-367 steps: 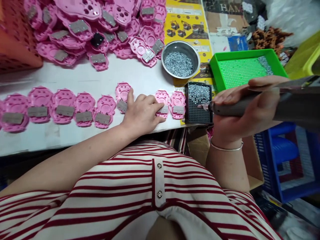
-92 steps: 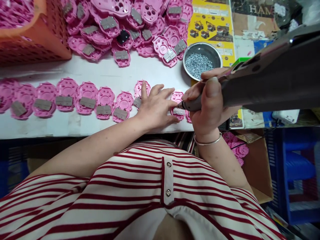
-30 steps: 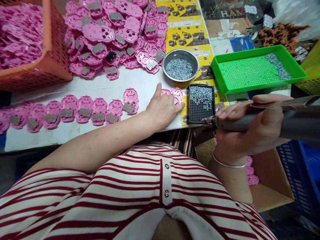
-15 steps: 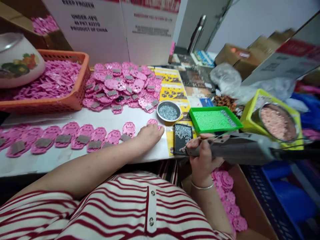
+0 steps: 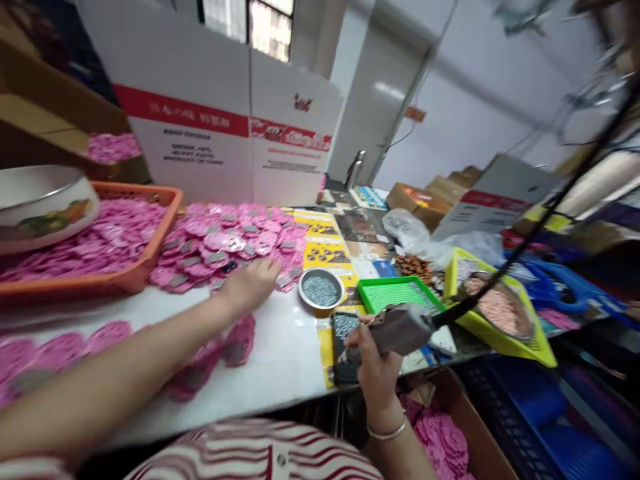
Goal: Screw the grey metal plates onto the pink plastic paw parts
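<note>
Apparently mid-work: left hand (image 5: 253, 283) at the pink pile (image 5: 227, 243), right hand (image 5: 374, 357) gripping a grey power screwdriver (image 5: 400, 331).
Left hand is bunched over the pile's near edge; whether it holds anything cannot be told. Screwdriver tip is at the black tray (image 5: 345, 372), contact unconfirmed. Pink pieces with grey plates (image 5: 241, 339) line the near left, partly behind the left forearm (image 5: 125, 360); others fill the brown carton (image 5: 483, 420), near right. Pile and row suggest much is left; completed count unverifiable. Far left, the white carton (image 5: 200, 183) bears illegible red-band characters and, blurred, apparently "PRODUCT OF CHINA".
</note>
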A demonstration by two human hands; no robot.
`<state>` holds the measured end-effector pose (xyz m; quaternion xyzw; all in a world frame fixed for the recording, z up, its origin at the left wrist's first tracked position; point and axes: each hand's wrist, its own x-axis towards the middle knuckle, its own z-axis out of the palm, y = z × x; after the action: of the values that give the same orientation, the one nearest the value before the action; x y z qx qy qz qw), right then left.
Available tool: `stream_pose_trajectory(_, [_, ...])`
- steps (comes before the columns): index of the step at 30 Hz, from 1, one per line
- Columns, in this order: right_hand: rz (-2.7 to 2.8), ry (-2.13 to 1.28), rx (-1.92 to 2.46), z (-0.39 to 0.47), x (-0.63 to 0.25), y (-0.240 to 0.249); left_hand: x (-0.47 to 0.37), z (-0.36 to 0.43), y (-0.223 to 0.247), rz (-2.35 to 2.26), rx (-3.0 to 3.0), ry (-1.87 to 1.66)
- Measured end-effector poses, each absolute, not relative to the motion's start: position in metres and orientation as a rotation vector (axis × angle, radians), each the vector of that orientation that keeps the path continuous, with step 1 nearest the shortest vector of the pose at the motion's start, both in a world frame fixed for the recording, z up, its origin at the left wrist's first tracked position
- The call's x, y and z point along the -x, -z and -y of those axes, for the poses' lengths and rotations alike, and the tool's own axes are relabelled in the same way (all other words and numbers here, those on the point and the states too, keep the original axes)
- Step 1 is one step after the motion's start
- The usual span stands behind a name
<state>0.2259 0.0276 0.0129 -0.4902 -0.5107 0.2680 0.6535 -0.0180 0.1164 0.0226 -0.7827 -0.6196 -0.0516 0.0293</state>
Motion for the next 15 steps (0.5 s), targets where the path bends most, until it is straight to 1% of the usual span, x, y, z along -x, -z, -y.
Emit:
stream_pose_trajectory(4, [1.106,-0.682,1.113,-0.038,-0.223,-0.011,0.061,-0.16,-0.057,2.069,2.173,0.215])
stream_pose_trajectory(7, [1.08,-0.721,1.081,-0.042,-0.219,-0.015,0.085,-0.163,-0.059,2.028,2.109,0.286])
stream_pose_trajectory(11, [1.06,-0.705,1.058,-0.039,-0.21,-0.025,0.101,-0.118,-0.032,2.026,2.2,0.206])
stream_pose_trajectory(15, [1.02,-0.593,1.065,-0.034,-0.201,-0.028,0.109,-0.049,0.008,2.049,2.418,0.263])
